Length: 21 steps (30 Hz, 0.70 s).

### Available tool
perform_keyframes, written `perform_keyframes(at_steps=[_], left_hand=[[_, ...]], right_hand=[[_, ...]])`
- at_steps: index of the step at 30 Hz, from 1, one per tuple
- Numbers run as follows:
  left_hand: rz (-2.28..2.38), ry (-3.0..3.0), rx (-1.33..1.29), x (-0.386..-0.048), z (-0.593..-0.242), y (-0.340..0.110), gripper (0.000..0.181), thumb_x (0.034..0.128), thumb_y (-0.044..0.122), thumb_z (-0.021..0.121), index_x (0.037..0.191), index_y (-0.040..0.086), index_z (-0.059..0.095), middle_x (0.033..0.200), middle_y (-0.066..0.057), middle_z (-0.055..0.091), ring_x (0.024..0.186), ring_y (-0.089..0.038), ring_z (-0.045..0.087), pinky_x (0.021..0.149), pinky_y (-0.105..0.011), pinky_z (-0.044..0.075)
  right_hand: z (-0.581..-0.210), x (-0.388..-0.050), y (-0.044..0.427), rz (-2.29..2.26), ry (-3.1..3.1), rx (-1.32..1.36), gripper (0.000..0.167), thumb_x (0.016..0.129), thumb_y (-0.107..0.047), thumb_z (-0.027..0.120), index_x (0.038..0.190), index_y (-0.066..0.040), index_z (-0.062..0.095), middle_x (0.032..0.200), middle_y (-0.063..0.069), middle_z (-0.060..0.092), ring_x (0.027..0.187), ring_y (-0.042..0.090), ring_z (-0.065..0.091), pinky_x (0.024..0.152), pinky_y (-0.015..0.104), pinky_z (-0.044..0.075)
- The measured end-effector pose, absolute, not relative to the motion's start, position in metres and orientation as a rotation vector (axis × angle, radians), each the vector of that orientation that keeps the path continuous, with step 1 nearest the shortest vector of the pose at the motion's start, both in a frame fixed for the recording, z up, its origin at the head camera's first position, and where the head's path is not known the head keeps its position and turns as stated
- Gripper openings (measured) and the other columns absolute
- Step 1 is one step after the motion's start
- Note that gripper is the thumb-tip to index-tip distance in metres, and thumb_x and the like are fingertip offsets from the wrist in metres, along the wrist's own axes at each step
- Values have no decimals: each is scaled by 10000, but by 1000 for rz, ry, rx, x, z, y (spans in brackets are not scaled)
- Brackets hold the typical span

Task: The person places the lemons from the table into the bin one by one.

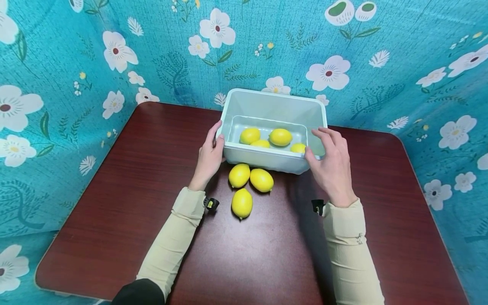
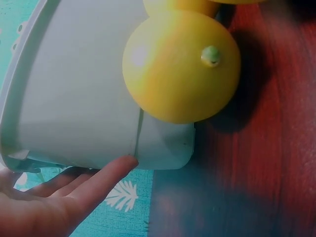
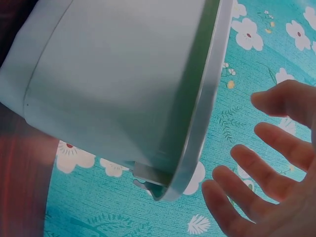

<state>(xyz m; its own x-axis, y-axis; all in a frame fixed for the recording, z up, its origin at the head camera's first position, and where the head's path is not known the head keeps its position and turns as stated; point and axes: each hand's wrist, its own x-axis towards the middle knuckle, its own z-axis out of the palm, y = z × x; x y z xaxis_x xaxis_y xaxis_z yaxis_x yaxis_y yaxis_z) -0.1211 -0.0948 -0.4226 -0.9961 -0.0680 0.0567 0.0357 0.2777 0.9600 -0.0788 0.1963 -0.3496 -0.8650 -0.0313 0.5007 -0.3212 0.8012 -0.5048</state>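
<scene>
A pale grey-green plastic bin [image 1: 263, 157] stands toward the back of the table with several yellow lemons inside, one being this lemon [image 1: 280, 137]. My left hand [image 1: 207, 157] lies against the bin's left side. In the left wrist view its fingers [image 2: 101, 182] are fairly straight and touch the bin wall. My right hand [image 1: 332, 163] hovers by the bin's front right corner. The right wrist view shows its spread, slightly bent fingers [image 3: 266, 173] apart from the rim, holding nothing. Three lemons lie in front of the bin: a left lemon [image 1: 239, 176], a right lemon [image 1: 262, 180] and a nearer lemon [image 1: 242, 203].
The dark red-brown wooden table [image 1: 152, 169] has rounded corners. A teal flowered cloth [image 1: 259, 55] hangs behind the table and along both sides. Small black devices are strapped at both wrists, such as the left wrist camera [image 1: 211, 204].
</scene>
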Motion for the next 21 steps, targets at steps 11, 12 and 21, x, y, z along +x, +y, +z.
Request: perform_keyframes(at_steps=[11, 12, 21], left_hand=[[-1851, -2434, 32, -122, -425, -95, 434, 1006, 470, 392, 1425, 539, 308, 1519, 8, 406, 1127, -281, 598, 772, -479, 586], [-1850, -2433, 30, -122, -425, -95, 433, 1006, 468, 391, 1425, 539, 308, 1520, 7, 405, 1123, -283, 598, 772, -483, 585], [-1850, -2435, 36, -121, -424, -95, 431, 1006, 477, 386, 1424, 544, 305, 1508, 3, 420, 1081, -276, 607, 746, -465, 592]], right_hand=[[-351, -72, 193, 842, -2492, 255, 380, 869, -93, 653, 1239, -16, 620, 1309, 183, 541, 1158, 359, 460, 888, 510, 424], [-352, -72, 193, 844, -2495, 253, 378, 870, -96, 652, 1239, -16, 620, 1308, 182, 540, 1157, 357, 459, 889, 509, 424], [-353, -67, 190, 862, -2492, 258, 389, 870, -101, 663, 1249, -25, 618, 1314, 170, 543, 1165, 345, 461, 872, 480, 431]])
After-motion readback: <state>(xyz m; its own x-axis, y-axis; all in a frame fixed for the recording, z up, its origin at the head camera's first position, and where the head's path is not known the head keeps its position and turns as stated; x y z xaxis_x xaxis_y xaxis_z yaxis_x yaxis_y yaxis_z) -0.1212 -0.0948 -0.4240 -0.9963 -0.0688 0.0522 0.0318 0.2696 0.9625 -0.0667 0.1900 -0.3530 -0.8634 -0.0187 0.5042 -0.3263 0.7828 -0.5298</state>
